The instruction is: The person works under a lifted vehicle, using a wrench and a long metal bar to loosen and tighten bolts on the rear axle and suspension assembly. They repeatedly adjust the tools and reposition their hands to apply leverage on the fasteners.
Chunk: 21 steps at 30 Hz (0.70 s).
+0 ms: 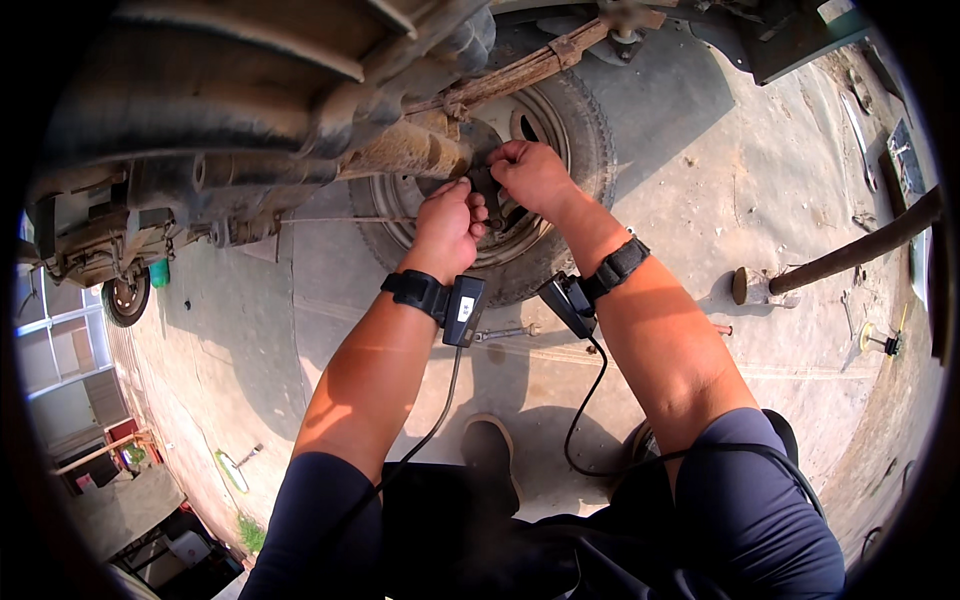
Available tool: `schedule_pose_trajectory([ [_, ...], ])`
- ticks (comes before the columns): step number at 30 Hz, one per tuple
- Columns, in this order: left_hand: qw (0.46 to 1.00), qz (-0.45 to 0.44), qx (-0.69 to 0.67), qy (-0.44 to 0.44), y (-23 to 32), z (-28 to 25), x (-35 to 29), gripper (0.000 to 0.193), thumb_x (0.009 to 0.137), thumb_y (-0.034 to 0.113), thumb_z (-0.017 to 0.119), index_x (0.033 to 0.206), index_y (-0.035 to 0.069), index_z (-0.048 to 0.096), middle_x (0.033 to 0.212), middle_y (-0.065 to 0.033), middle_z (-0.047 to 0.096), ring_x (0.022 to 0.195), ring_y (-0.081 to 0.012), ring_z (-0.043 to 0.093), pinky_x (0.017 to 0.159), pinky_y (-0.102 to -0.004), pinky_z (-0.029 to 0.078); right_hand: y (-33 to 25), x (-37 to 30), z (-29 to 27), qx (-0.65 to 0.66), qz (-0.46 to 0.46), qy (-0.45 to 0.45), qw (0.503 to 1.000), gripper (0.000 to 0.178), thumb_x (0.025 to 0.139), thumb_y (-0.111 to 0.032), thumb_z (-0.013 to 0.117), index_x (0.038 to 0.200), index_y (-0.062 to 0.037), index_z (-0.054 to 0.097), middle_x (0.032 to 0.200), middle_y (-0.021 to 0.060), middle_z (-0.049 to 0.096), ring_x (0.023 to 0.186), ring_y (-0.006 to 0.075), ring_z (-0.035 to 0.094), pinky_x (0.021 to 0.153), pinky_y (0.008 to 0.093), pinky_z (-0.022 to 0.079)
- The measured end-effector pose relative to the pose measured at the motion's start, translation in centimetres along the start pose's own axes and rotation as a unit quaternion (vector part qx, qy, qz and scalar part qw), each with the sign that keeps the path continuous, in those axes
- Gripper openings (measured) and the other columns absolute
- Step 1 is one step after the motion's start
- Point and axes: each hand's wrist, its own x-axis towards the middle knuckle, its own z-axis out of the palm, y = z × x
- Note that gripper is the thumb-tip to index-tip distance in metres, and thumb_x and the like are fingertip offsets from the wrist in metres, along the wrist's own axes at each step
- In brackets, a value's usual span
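Beneath a vehicle, both my hands work at the dark, grimy hub end [487, 187] of a rusty axle [400, 150], in front of a wheel with a dusty tyre [594, 130]. My left hand [452, 222] is closed, its fingers curled at the lower left of that dark part. My right hand [532, 177] pinches with thumb and forefinger at its upper right. Whatever the fingertips grip is too small and too hidden to name. Behind my hands shows the pale wheel rim [525, 238]. A thin rod or cable [350, 219] runs leftward from near my left hand.
A spanner [506, 332] lies on the concrete below the tyre. To the right is a hammer-like tool with a long wooden handle [860, 243]. Overhead are a leaf spring [535, 68] and the vehicle's underside [220, 100]. Cables hang from the black devices strapped to my wrists.
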Motion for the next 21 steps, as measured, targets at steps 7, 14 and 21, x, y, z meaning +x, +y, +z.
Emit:
schedule_pose_trajectory([
  [7, 0.999, -0.024, -0.021, -0.004, 0.2, 0.3, 0.6, 0.012, 0.102, 0.021, 0.056, 0.094, 0.013, 0.055, 0.076, 0.0002, 0.056, 0.060, -0.0109, 0.049, 0.049, -0.0254, 0.034, 0.1, -0.6, 0.3, 0.109, 0.054, 0.015, 0.992, 0.025, 0.086, -0.016, 0.060, 0.103, -0.0015, 0.074, 0.080, 0.0101, 0.073, 0.061, 0.0171, 0.068, 0.062, 0.0318, 0.054],
  [14, 0.999, -0.027, -0.042, 0.013, 0.1, 0.0, 1.2, 0.012, 0.102, 0.019, 0.056, 0.092, 0.012, 0.054, 0.076, 0.0001, 0.055, 0.059, -0.0108, 0.047, 0.048, -0.0255, 0.034, -0.5, -1.4, 0.3, 0.159, 0.078, 0.001, 0.984, 0.028, 0.087, -0.014, 0.060, 0.107, 0.0013, 0.072, 0.080, 0.0105, 0.072, 0.058, 0.0162, 0.066, 0.059, 0.0312, 0.053],
  [21, 0.998, 0.004, 0.048, 0.026, 0.6, 0.1, -0.1, 0.014, 0.102, 0.020, 0.057, 0.094, 0.009, 0.058, 0.075, 0.0004, 0.054, 0.059, -0.0105, 0.049, 0.048, -0.0256, 0.037, 0.2, -1.9, -0.2, 0.140, 0.092, 0.008, 0.986, 0.023, 0.091, -0.016, 0.057, 0.102, -0.0012, 0.070, 0.079, 0.0053, 0.068, 0.057, 0.0150, 0.062, 0.055, 0.0292, 0.049],
])
